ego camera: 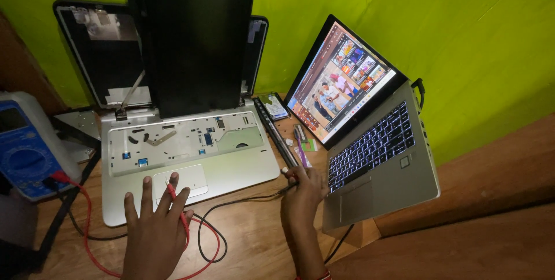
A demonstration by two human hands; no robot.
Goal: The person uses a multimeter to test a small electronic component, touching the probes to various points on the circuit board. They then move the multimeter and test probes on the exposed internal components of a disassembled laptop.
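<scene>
My left hand (pixel 155 225) rests flat on the front edge of a dismantled silver laptop base (pixel 191 153), by its touchpad, with a red test probe (pixel 176 202) pinned between two fingers. Its red lead runs to a blue multimeter (pixel 24 153) at the left. My right hand (pixel 303 190) grips a black test probe (pixel 287 186) near the end of a long black battery bar (pixel 276 132). A loose black screen panel (pixel 193 37) leans upright on the open base.
A working silver laptop (pixel 376 153) with a lit screen and backlit keys stands tilted at the right. A bare hard drive (pixel 273 106) and small tools lie between the two laptops. Black and red leads loop over the wooden table (pixel 254 239). Green wall behind.
</scene>
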